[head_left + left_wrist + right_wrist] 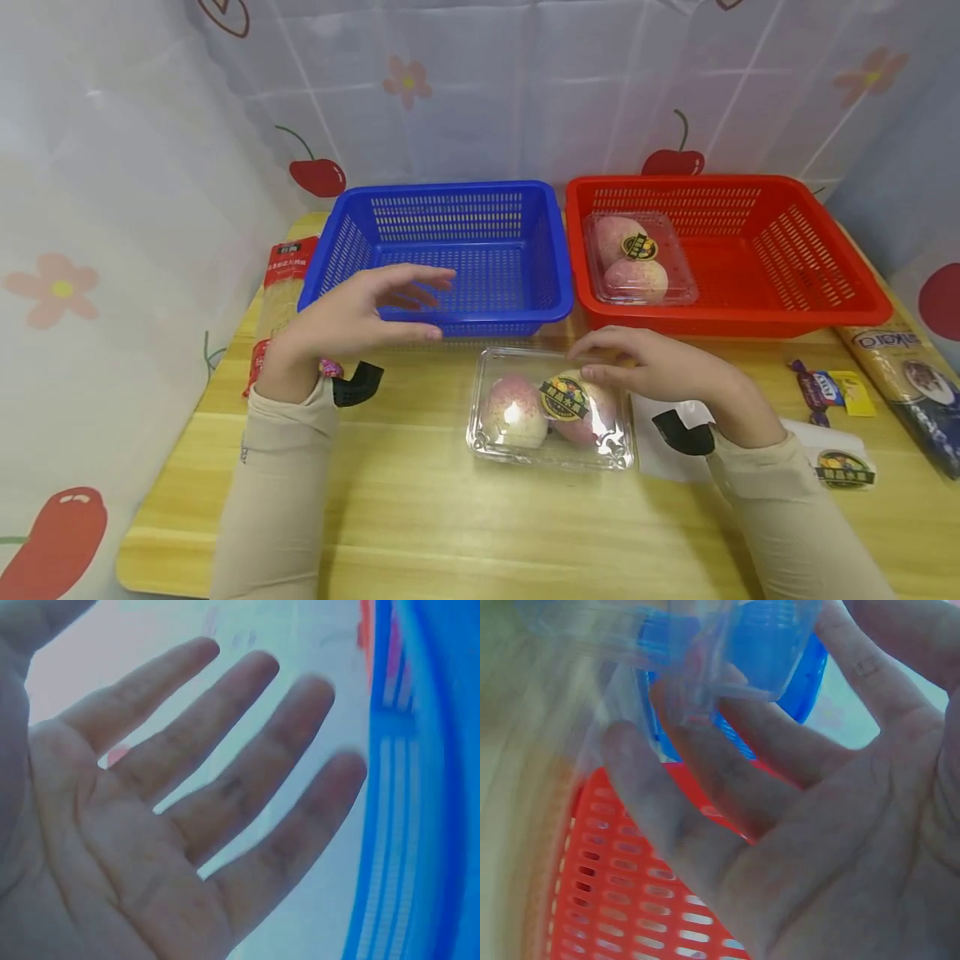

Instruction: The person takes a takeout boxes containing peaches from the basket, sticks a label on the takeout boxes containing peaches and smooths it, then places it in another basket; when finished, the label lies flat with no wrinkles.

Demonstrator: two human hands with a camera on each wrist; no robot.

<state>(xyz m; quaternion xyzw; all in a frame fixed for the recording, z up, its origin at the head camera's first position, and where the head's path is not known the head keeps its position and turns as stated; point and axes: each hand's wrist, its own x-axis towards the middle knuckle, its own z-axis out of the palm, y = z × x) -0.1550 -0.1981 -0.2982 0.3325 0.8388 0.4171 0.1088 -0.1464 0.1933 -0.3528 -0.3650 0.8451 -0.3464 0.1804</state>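
A clear plastic clamshell box (495, 454) with two pink-and-cream peaches (517, 417) and a round black-and-gold label (564, 397) lies on the table in the head view. My right hand (660, 362) is at its back right corner, fingers loosely bent, fingertips right at the lid. In the right wrist view the box's clear edge (697, 682) overlaps those fingers. My left hand (363, 312) hovers over the front left of the blue basket (450, 318), thumb apart from the fingers. The left wrist view shows its palm facing the camera with the fingers spread.
The red basket (735, 321) beside the blue one holds another clear box of peaches (637, 258). Packaged noodles (281, 287) lie at the left. On the right are a white bag (843, 442) with a label, small candy packets (825, 390) and a long food package (918, 375).
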